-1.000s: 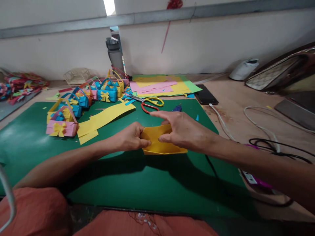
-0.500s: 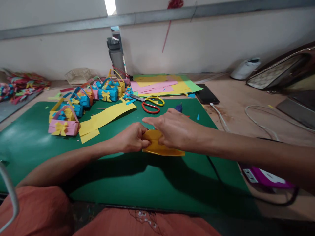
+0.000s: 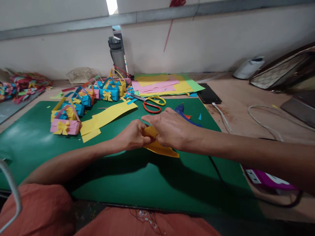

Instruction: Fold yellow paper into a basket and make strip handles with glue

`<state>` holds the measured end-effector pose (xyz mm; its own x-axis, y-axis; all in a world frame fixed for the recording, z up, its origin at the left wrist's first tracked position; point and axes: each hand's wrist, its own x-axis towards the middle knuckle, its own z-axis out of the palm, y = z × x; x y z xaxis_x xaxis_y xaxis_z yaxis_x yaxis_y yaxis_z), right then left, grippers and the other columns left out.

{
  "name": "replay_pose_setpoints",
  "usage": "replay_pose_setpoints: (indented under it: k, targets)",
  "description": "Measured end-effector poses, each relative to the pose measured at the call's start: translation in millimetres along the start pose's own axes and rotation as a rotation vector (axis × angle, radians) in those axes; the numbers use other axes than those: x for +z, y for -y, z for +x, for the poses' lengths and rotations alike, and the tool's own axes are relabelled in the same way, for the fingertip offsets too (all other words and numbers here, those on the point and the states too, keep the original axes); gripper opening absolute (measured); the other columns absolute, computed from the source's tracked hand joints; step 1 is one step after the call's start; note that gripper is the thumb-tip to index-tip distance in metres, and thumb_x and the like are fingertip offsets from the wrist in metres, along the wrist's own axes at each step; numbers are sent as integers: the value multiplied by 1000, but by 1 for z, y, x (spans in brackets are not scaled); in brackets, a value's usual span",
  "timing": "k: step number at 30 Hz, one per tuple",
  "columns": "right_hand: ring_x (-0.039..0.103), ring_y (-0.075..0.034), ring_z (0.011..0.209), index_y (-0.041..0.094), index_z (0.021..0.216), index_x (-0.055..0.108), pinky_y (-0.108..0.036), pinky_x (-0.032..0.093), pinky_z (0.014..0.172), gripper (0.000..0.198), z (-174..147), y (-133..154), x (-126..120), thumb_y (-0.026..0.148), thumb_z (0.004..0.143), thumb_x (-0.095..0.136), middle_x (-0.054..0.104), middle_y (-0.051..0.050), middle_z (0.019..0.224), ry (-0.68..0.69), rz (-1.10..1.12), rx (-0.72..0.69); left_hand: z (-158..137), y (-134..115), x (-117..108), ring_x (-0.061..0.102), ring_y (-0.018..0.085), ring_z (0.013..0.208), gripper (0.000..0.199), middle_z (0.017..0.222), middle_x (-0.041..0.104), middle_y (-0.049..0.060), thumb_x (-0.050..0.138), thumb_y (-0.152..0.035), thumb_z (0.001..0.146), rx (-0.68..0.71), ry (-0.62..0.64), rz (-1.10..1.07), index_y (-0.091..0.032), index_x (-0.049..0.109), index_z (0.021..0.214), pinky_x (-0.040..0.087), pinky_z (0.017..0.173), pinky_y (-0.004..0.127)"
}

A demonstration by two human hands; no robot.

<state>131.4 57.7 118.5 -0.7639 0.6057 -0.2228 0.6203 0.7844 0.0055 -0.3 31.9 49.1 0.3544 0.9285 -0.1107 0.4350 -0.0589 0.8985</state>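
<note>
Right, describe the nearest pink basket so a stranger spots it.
Start at the green mat; a row of paper baskets stands toward its far left. Go to the row's near end, beside the yellow strips. The pink basket has a yellow bow; the yellow basket just behind has a blue one.

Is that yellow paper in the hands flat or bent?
Bent: the yellow paper shows two differently angled parts between left hand and right hand. Whether it's creased there is hidden.
</note>
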Motion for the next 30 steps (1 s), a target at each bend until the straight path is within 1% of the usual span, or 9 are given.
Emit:
replay_pose_setpoints:
  k: [4, 7, 10, 16, 19, 23, 25, 28, 30]
  targets:
    - [57, -21, 72, 17, 93, 56, -32, 26, 69, 27, -1, 0, 3, 8, 68, 53, 62, -1, 64, 9, 6, 13, 1, 2, -3, 38, 5, 47, 8, 50, 46, -5, 48, -16, 58, 2, 41, 15, -12, 54, 53, 28, 44, 16]
    - [56, -21, 69, 17, 95, 56, -33, 26, 70, 28, -4, -1, 5, 8, 69, 53, 60, -1, 61, -13, 1, 1, 3, 7, -5, 43, 6, 50, 12, 53, 51, -5, 48, -12, 57, 1, 44, 51, -12, 60, 58, 33, 47, 17]
    - [56, -21, 69, 16, 98, 56, -34, 26, 72, 31, -4, 0, 6, 8, 68, 54, 61, -1, 62, -30, -9, -11, 6, 12, -6, 48, 8, 55, 15, 57, 55, -4, 48, -9, 57, 32, 33, 112, -12, 62, 61, 37, 51, 18]
    - [58, -23, 70, 12, 101, 58, -40, 26, 78, 35, -5, 7, 5, 7, 67, 54, 63, -5, 66, -44, -61, -23, 6, 15, -6, 54, 12, 64, 21, 70, 63, -1, 51, -6, 55, 76, -82, 293, -12, 62, 71, 38, 51, 19]
    - [59, -24, 70, 11, 103, 56, -41, 27, 79, 37, -4, 8, 6, 8, 67, 53, 64, -6, 67, -58, -90, -30, 6, 16, -7, 54, 12, 62, 19, 69, 63, -1, 51, -5, 56, 79, -74, 319, -12, 61, 71, 37, 50, 19]
    - [61, -27, 76, 11, 108, 53, -44, 28, 82, 39, -3, 5, 8, 8, 69, 50, 66, -8, 69, -60, -99, -20, 6, 15, -8, 48, 10, 54, 13, 57, 56, -3, 51, -7, 57, 50, -62, 344, -11, 60, 65, 33, 47, 19]
    - [62, -28, 79, 11, 112, 51, -45, 28, 84, 42, -3, 3, 9, 10, 71, 50, 67, -9, 72, -76, -82, -15, 5, 12, -8, 46, 9, 52, 11, 55, 54, -4, 51, -8, 58, 43, -52, 302, -11, 60, 62, 32, 46, 18]
    - [63, -29, 81, 9, 116, 50, -47, 29, 85, 44, -3, 1, 11, 15, 73, 52, 68, -11, 76, -106, -47, -5, 2, 6, -6, 46, 7, 51, 10, 56, 55, -4, 51, -9, 59, 78, -47, 138, -11, 60, 58, 34, 47, 17]
    - [63, -28, 79, 9, 118, 50, -48, 29, 87, 44, -2, 0, 10, 15, 74, 53, 68, -9, 76, -126, -12, 0, 1, 1, -5, 46, 7, 51, 8, 54, 55, -4, 53, -11, 60, 85, -69, 34, -11, 60, 55, 35, 47, 17]
